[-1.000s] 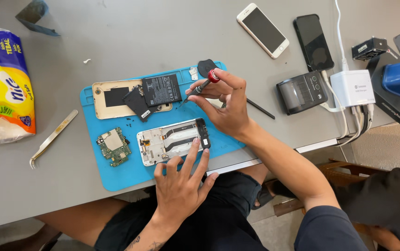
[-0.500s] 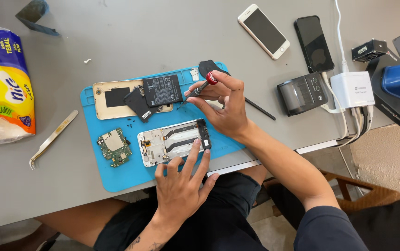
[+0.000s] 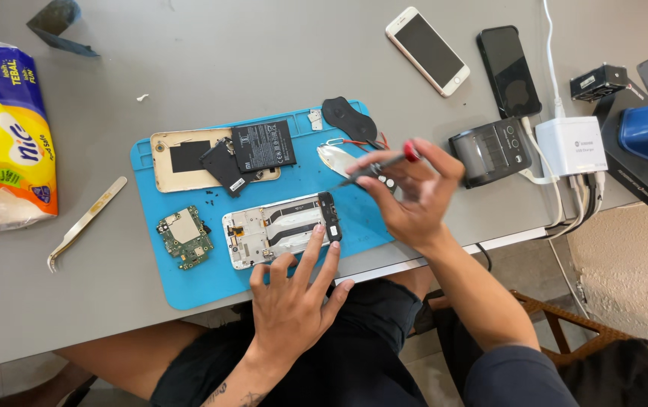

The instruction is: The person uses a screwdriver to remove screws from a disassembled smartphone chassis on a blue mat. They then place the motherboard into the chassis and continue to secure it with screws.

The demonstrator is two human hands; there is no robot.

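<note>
Blue repair mat, a stripped phone and two bare hands at work.

Right hand [image 3: 414, 197] pinches a red-capped screwdriver [image 3: 375, 170] in a narrow grip, its tip too fine to place exactly, hovering above the opened phone frame [image 3: 282, 229]. Left hand [image 3: 294, 298] lies spread, fingertips pressing the frame's near edge on the blue mat [image 3: 188, 290]. Beside the frame sits a green circuit board [image 3: 183, 236]; behind it a black battery [image 3: 263, 146] overlaps a gold back cover [image 3: 180, 162], partly hiding it. Off the mat: metal tweezers [image 3: 86, 222], a tissue pack [image 3: 0, 136] cut off at the left edge, a white phone [image 3: 427, 51], a black phone [image 3: 508, 71].
</note>
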